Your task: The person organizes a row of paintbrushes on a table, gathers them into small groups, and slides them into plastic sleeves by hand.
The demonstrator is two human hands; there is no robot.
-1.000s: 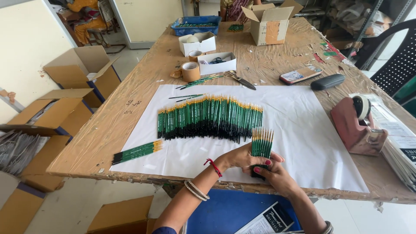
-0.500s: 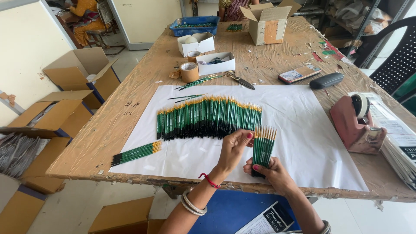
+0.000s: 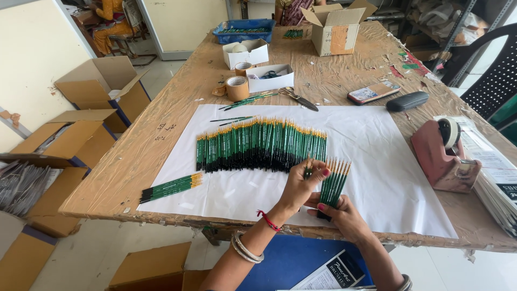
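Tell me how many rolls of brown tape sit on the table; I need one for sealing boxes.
2: one brown tape roll stands by the long white box, a second roll just behind it. Others may be hidden inside boxes.

Single head-worn view, no second camera to overlap with. It looks steeply down and forward from the near edge of the worn brown wooden table (image 3: 161,140), along its length toward the far end. Near range: the left hand (image 3: 301,186) and right hand (image 3: 342,213) sit low-centre, forearms entering from the bottom edge. White paper sheet (image 3: 377,161) fills mid-frame; open cardboard boxes on the floor (image 3: 97,86) at left, black plastic chair (image 3: 493,81) at right.
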